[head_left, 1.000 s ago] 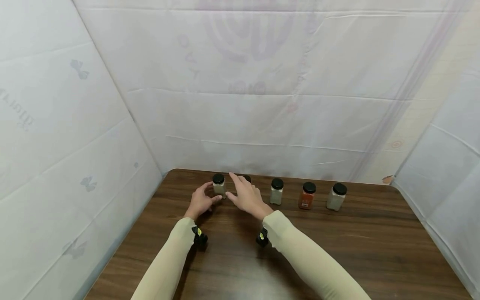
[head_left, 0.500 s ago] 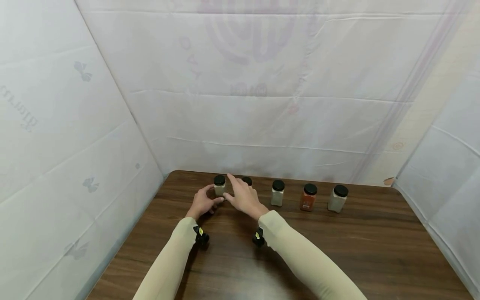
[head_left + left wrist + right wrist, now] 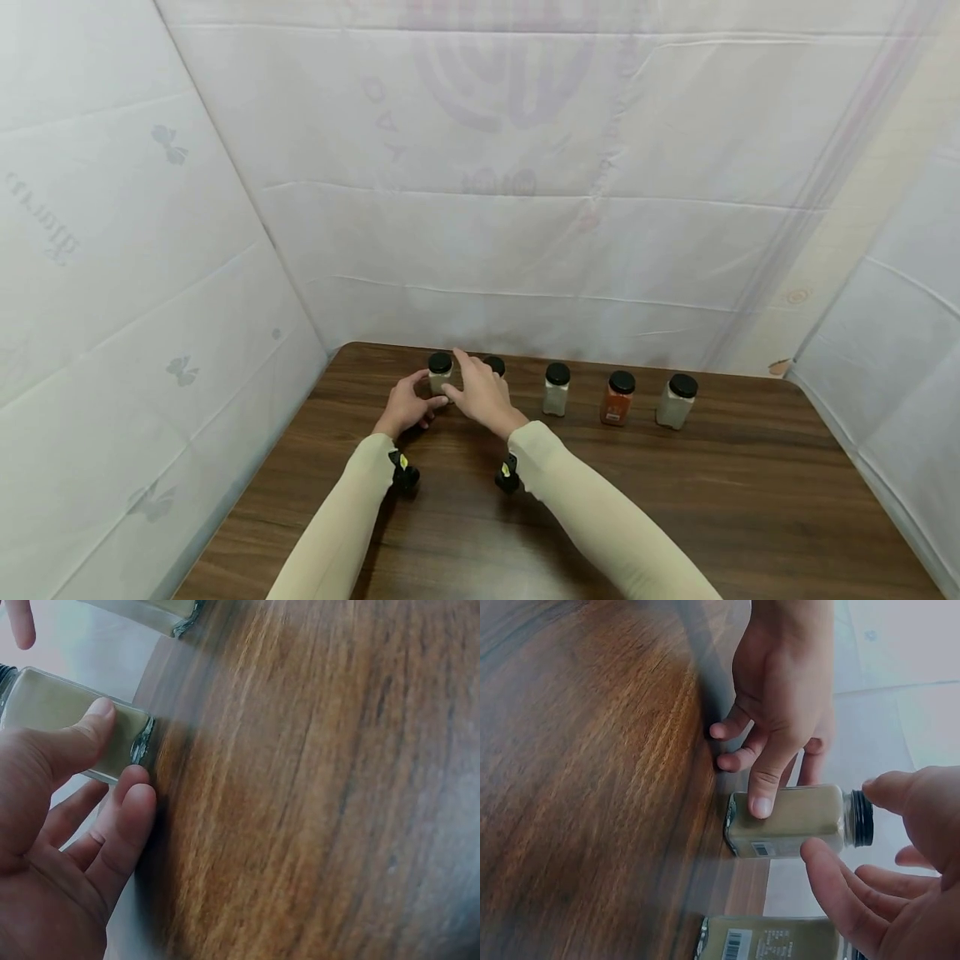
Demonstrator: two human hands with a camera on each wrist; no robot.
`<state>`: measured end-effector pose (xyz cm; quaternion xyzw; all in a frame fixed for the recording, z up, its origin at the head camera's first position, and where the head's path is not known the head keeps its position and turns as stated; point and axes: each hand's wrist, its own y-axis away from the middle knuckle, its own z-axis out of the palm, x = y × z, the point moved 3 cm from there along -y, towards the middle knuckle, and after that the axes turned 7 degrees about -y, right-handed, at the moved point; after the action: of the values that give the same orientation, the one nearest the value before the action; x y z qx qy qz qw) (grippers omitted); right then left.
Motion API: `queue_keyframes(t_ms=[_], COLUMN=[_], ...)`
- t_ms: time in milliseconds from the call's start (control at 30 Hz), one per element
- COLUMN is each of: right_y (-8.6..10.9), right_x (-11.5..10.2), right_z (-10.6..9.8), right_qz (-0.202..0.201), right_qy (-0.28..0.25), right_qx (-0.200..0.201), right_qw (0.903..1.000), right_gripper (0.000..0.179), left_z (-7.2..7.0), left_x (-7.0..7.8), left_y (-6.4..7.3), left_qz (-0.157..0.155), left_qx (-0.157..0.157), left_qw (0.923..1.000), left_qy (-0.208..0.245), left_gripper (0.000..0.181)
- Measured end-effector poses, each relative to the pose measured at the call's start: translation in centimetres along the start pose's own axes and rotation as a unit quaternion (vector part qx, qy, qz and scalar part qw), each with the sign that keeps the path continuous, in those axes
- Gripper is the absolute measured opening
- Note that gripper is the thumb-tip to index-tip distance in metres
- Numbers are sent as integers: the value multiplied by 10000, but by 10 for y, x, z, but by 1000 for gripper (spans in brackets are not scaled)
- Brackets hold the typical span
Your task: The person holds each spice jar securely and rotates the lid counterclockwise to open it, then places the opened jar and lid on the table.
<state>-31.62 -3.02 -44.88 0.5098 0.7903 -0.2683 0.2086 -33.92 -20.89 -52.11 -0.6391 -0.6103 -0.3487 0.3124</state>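
Observation:
A clear glass spice jar (image 3: 439, 382) of pale powder with a black lid stands upright at the table's far left. My left hand (image 3: 406, 406) holds it low, thumb (image 3: 99, 712) across the near face and some fingers behind. My right hand (image 3: 485, 395) reaches to the same jar from the right. In the right wrist view its thumb (image 3: 889, 791) is at the black lid (image 3: 862, 818), and its other fingers extend beside the jar, apart from one another. A second jar (image 3: 493, 365) is partly hidden behind the right hand.
To the right stand another pale jar (image 3: 556, 392), a jar of orange-red powder (image 3: 618, 400) and a pale jar (image 3: 676, 403), all with black lids. They form a row along the back of the brown wooden table (image 3: 720, 492). White printed sheeting (image 3: 480, 250) walls the back and sides.
My right hand has moved slightly left, bringing its thumb in front of the leftmost jar and exposing more of the second lid. The left hand stays at the jar.

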Motion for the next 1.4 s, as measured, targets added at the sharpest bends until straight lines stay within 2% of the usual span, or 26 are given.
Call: queue_keyframes(t_ms=[200, 467, 600, 767, 1067, 1400], right_y=[-1, -3, -7, -11, -14, -19], right_x=[-1, -2, -2, -5, -8, -3], right_z=[7, 14, 19, 23, 26, 32], right_qz=[144, 454, 623, 599, 651, 850], right_qy=[-791, -1367, -1487, -1682, -1383, -1640], right_qx=[96, 122, 160, 203, 593, 796], right_qw=[9967, 9895, 9868, 9837, 9865, 9796], right_gripper=[68, 66, 66, 64, 61, 59], left_z=[1, 2, 3, 3, 5, 7], left_x=[-1, -6, -9, -11, -11, -9], left_y=[1, 1, 0, 0, -2, -4], left_qz=[-68, -47, -21, -15, 33, 89], left_qx=[4, 130, 143, 229, 306, 405], left_qw=[9998, 9996, 9994, 9991, 9983, 9980], left_qy=[-186, -263, -323, -359, -493, -485], left_gripper=[68, 61, 62, 66, 66, 61])
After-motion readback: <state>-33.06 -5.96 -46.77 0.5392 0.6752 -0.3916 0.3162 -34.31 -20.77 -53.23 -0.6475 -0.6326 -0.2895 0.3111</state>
